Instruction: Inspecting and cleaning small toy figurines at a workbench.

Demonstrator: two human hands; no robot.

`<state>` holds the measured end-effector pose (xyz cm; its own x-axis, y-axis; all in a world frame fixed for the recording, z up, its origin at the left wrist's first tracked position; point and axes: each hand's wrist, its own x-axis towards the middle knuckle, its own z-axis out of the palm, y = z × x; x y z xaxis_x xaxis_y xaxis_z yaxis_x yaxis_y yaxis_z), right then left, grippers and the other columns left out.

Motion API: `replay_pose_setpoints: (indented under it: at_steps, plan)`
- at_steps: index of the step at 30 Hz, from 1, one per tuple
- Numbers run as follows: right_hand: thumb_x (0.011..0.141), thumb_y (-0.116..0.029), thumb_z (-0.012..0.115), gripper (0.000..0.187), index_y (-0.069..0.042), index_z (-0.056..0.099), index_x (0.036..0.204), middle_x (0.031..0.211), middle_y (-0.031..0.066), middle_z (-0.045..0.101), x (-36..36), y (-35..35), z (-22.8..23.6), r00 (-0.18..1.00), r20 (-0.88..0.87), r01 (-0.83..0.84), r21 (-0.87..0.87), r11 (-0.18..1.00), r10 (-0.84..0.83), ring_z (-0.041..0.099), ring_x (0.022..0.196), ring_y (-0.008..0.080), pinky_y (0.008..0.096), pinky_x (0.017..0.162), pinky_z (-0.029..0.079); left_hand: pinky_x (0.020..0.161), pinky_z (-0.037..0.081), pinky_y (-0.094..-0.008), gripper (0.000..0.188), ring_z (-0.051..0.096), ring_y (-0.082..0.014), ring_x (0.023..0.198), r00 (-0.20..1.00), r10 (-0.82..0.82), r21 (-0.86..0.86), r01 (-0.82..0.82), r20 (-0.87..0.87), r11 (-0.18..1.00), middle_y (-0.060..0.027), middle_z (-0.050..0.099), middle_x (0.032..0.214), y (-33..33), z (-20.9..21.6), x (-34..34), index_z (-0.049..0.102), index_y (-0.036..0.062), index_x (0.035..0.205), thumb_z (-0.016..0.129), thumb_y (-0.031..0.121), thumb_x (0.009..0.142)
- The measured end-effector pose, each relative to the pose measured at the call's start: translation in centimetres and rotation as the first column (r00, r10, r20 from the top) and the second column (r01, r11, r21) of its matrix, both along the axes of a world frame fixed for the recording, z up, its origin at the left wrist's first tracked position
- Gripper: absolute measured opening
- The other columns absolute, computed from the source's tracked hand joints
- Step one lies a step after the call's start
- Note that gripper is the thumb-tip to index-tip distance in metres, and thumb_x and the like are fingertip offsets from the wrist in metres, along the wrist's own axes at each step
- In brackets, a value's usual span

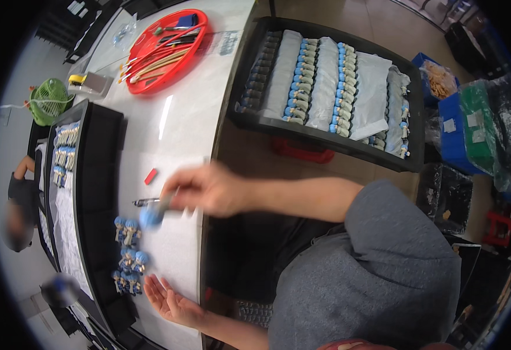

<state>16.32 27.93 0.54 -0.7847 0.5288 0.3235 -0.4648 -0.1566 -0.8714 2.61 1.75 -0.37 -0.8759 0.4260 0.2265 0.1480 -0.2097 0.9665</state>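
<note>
My right hand [206, 189], smeared a little by motion, is closed around a small figurine [151, 218] with a blue head, held over the white table. Beneath and beside it lie a dark pen [145, 202] and a small red block [151, 176]. My left hand [173, 302] rests lower down with its palm up and fingers spread, holding nothing. Just beyond its fingertips several blue-haired figurines [131, 260] stand in small clusters on the table [179, 256], along the side of a black crate [95, 216].
The black crate holds more figurines on white lining. A large black tray [325, 137] carries rows of figurines between paper strips. On the table sits a red round tray [200, 58] with brushes. A green basket [50, 100] and another person [22, 198] are at left; blue bins [457, 137] at right.
</note>
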Motion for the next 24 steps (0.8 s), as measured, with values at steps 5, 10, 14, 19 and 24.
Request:
replay_pose_setpoints:
  at_steps: [5,10,14,19,24]
  plan:
    - [0.090,-0.009,0.052,0.018,-0.002,0.057,0.106,0.098,0.0093,0.061,14.9,14.4,-3.9,0.773,-0.138,0.599,-0.163,0.784,-0.620,0.062,0.082,0.0198,0.0284,0.068,0.050,0.105,0.033,-0.0368,0.045,0.042,-0.0279,0.123,0.999,0.028,-0.066,-0.030,-0.035,0.997,-0.0169,0.046,0.128,0.1,0.0,-0.4,0.045,-0.0035,0.124,0.042,-0.008,0.079]
    - [0.090,-0.018,0.054,0.019,-0.004,0.054,0.104,0.098,0.0083,0.060,34.2,20.3,-9.5,0.029,0.273,0.935,-0.347,-0.070,-0.962,0.058,0.094,0.0186,0.0318,0.083,0.044,0.104,0.034,-0.0349,0.046,0.043,-0.0251,0.121,1.000,0.009,-0.073,-0.010,-0.010,0.997,-0.0153,0.047,0.128,-0.1,-0.3,-1.0,0.043,-0.0044,0.125,0.044,-0.009,0.079]
    - [0.089,-0.023,0.056,0.023,-0.008,0.055,0.106,0.100,0.0063,0.060,40.4,19.0,-14.6,0.263,0.503,0.847,-0.529,-0.052,-0.823,0.056,0.100,0.0198,0.0354,0.090,0.038,0.100,0.037,-0.0320,0.046,0.046,-0.0228,0.117,1.000,0.006,-0.105,-0.009,-0.025,0.994,-0.0124,0.049,0.127,-0.3,-0.5,-1.8,0.044,-0.0035,0.125,0.043,-0.009,0.079]
    - [0.086,-0.019,0.059,0.024,-0.007,0.058,0.106,0.101,0.0044,0.061,35.6,20.1,-15.5,0.495,0.185,0.818,-0.431,0.382,-0.849,0.054,0.099,0.0158,0.0305,0.092,0.037,0.100,0.038,-0.0316,0.045,0.048,-0.0234,0.115,0.999,-0.001,-0.126,-0.005,-0.048,0.992,-0.0134,0.050,0.125,-0.8,-0.9,-2.4,0.046,-0.0040,0.123,0.043,-0.010,0.078]
    - [0.085,-0.016,0.060,0.025,-0.002,0.060,0.106,0.100,0.0032,0.061,27.0,22.0,-13.1,0.533,0.343,0.840,-0.100,0.534,-0.774,0.054,0.095,0.0120,0.0250,0.087,0.039,0.099,0.039,-0.0316,0.045,0.049,-0.0241,0.114,0.998,-0.010,-0.111,0.003,-0.068,0.994,-0.0152,0.050,0.124,-1.2,-1.3,-2.9,0.045,-0.0055,0.122,0.043,-0.012,0.078]
